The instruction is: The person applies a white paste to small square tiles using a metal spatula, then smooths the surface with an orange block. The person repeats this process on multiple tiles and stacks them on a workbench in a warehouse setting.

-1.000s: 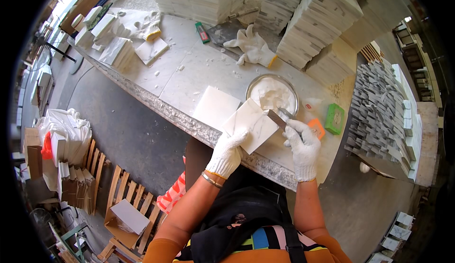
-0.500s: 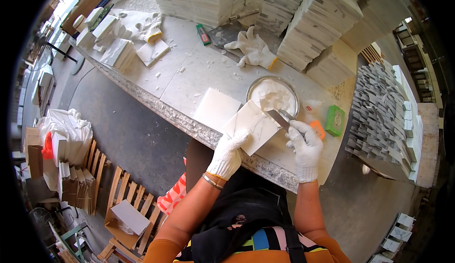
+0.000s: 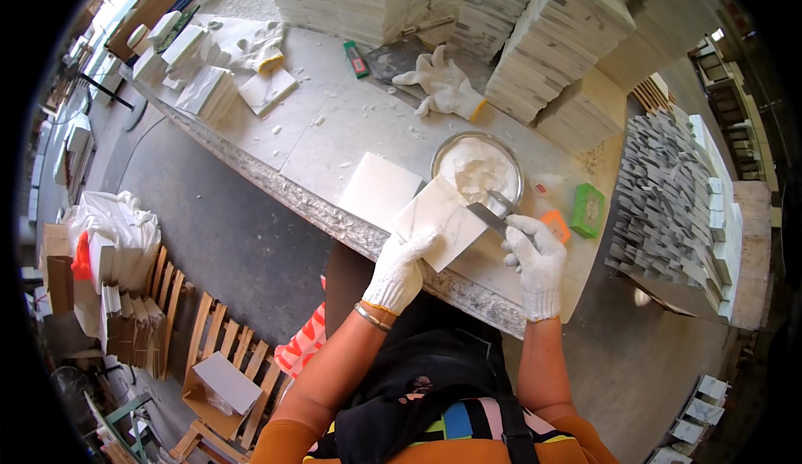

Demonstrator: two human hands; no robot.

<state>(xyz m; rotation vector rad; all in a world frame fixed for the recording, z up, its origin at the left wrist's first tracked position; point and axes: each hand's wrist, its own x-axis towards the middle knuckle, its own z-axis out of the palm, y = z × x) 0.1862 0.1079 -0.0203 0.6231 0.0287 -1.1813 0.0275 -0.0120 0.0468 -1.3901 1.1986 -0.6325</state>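
Against tile, knife (lower now)

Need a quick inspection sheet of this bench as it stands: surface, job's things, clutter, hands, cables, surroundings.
Surface: pale stone workbench with a rough front edge, dusted with white chips.
Job's things: white tile held tilted at the bench edge; putty knife with its blade over the tile; metal bowl of white paste behind; second white tile lying flat.
Clutter: spare gloves, green block, orange scraper, loose tile pieces at the far left.
Hands: left hand gloved, gripping the tile; right hand gloved, gripping the knife.
Cables: nothing seen.
Surroundings: tile stacks behind, wooden pallets on the floor.
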